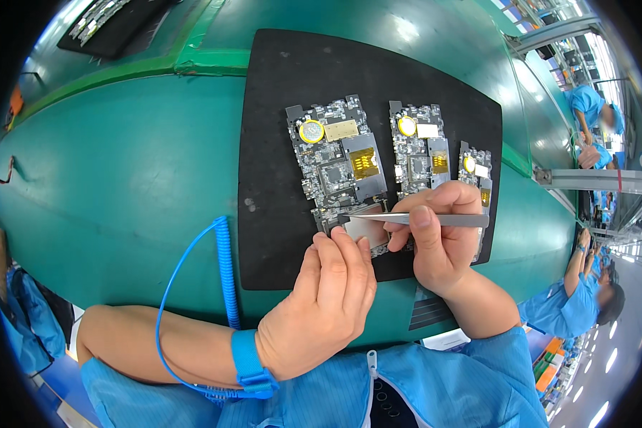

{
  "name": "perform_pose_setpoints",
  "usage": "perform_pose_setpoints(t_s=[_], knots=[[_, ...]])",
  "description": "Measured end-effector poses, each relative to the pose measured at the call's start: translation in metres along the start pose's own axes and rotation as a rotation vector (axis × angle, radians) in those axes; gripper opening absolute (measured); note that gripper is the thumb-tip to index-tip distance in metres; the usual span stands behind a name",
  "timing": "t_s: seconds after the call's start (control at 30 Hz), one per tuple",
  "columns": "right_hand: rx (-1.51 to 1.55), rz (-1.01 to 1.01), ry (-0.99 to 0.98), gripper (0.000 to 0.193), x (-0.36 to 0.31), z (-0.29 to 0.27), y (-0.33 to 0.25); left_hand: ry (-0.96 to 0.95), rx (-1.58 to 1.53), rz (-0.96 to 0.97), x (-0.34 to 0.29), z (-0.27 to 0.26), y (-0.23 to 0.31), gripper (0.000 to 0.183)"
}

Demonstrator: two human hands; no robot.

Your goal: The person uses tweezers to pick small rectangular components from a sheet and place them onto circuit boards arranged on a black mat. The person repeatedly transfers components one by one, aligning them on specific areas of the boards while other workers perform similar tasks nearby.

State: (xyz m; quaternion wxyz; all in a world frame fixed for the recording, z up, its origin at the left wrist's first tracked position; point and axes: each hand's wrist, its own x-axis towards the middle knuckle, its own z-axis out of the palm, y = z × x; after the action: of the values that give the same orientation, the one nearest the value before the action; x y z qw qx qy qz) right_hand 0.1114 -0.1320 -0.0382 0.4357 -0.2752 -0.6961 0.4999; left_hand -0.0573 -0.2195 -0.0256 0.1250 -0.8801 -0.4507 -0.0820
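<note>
On blk mat, atop green bench, 3 populated boards are laid out in a row: leftmost PCB, mid PCB & rightmost PCB. Work is centred on the lower end of leftmost PCB, where a flat silver plate is seen, partly covered by fingers.

Metal tweezers are clamped btwn thumb & fingers of R hand, held approx. level w/ the point aimed L, over the plate's upper L part. Whether the tips are parted or touching anything can't be told. Lower parts of mid & rightmost PCBs are hidden by R hand.

L hand is placed at the lower edge of leftmost PCB, fingers tog. & fingertips near the silver plate; whether anything is pinched can't be told, as the thumb is hidden.

On leftmost PCB, a round cell w/ yellow rim is mounted nr top, & amber tape is seen on a grey block. L wrist is circled by a blue strap; a coiled blue cord is laid on the bench, L of the mat. Far R, co-workers in blue are seen.
</note>
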Motion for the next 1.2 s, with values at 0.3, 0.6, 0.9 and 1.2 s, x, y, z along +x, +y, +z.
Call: perform_pose_setpoints(t_s=[0.3, 0.6, 0.9, 1.2], knots=[[0.015, -0.026, -0.003, 0.011, 0.002, -0.002, -0.001, -0.007, 0.018, 0.026, 0.002, -0.001, -0.002, 0.033], [-0.095, -0.072, -0.091, 0.006, -0.004, -0.006, -0.002, 0.018, 0.047, 0.031, 0.006, 0.006, 0.003, 0.033], [-0.224, -0.218, -0.162, 0.012, -0.008, -0.007, 0.000, 0.007, 0.032, 0.040, 0.002, 0.003, -0.001, 0.032], [-0.271, -0.269, -0.165, 0.012, -0.005, 0.000, -0.004, 0.010, 0.045, 0.068, -0.001, 0.001, -0.004, 0.033]])
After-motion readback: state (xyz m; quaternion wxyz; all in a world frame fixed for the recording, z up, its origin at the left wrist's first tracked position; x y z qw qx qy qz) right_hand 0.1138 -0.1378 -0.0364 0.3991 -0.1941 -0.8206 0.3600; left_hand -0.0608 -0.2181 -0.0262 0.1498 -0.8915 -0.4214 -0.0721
